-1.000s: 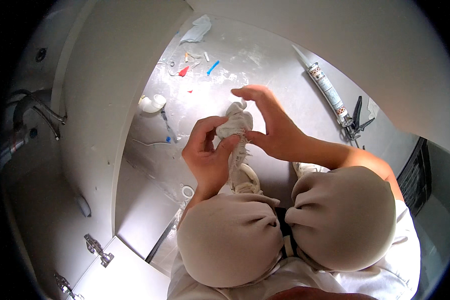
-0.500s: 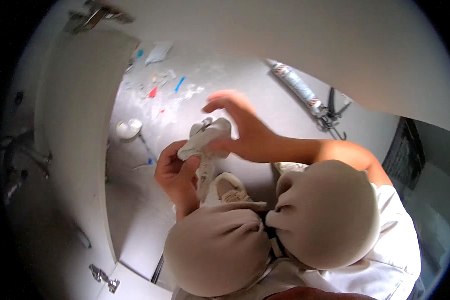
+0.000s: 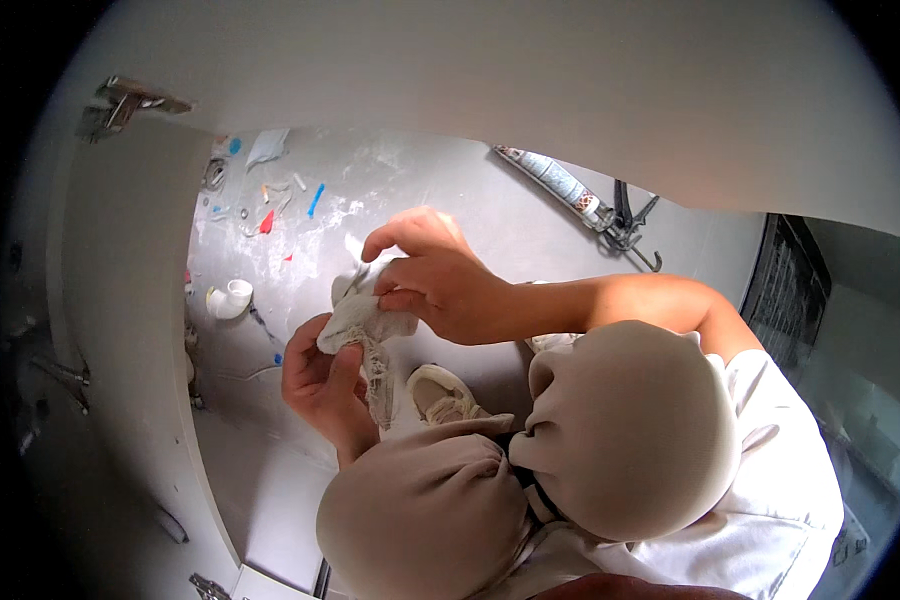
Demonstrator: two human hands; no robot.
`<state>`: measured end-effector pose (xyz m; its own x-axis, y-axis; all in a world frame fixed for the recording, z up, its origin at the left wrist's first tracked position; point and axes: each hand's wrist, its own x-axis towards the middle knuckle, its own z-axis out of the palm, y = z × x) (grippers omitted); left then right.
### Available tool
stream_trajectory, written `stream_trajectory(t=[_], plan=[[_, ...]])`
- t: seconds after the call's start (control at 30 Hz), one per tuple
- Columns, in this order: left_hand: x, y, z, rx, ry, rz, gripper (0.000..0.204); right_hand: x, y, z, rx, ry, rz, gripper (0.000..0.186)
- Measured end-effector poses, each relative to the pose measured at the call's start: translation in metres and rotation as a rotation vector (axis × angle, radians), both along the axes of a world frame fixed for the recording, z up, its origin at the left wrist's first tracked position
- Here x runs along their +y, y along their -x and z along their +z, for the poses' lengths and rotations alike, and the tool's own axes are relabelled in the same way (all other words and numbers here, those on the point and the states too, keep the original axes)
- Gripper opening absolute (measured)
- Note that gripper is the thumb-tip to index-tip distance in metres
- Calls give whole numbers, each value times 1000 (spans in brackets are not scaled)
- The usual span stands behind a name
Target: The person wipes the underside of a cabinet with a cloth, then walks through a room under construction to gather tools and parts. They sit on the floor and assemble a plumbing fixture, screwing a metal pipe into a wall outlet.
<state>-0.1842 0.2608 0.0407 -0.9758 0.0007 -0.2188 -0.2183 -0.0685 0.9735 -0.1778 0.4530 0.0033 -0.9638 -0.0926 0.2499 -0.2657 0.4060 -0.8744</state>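
A crumpled white cloth (image 3: 362,318) is stretched between my two hands, above the floor and just ahead of my knees. My left hand (image 3: 322,388) is closed on its near edge, thumb on top and fingers underneath. A loose, thin-looking end of the cloth hangs down beside that thumb. From the right, my right hand (image 3: 438,278) pinches the upper part, its fingers bent over the fabric. Whether anything is wrapped inside the cloth is hidden. Below the hands shows one of my pale shoes (image 3: 445,395).
A caulking gun (image 3: 570,195) with a cartridge lies on the floor, far right. White pipe elbow (image 3: 232,299), blue strip (image 3: 316,200) and red scrap (image 3: 266,222) lie left. A cabinet door (image 3: 135,330) stands at the left; a pale panel (image 3: 530,80) overhangs the far side.
My right hand has come down from its raised, spread pose and now grips the cloth. The left hand keeps its hold. The whole view has shifted a little.
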Motion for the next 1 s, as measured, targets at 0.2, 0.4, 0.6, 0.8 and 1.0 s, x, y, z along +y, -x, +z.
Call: stream_trajectory(t=[0.2,0.4,0.6,0.8,1.0], plan=[[8,-4,-4,-16,27,-3,37,13,-7,0,71,-36,14,10],[-3,-4,-8,28,-76,-28,38,41,-2,-3,13,-192,114,26],[-40,-13,10,2,-60,105,39,109,2,-81,-24,-685,-233,56],[-66,-75,-2,25,278,115,34,206,-117,-158,-579,-779,-277,75],[-108,-127,18,3,708,308,35,232,-122,-192,-362,-671,-170,82]])
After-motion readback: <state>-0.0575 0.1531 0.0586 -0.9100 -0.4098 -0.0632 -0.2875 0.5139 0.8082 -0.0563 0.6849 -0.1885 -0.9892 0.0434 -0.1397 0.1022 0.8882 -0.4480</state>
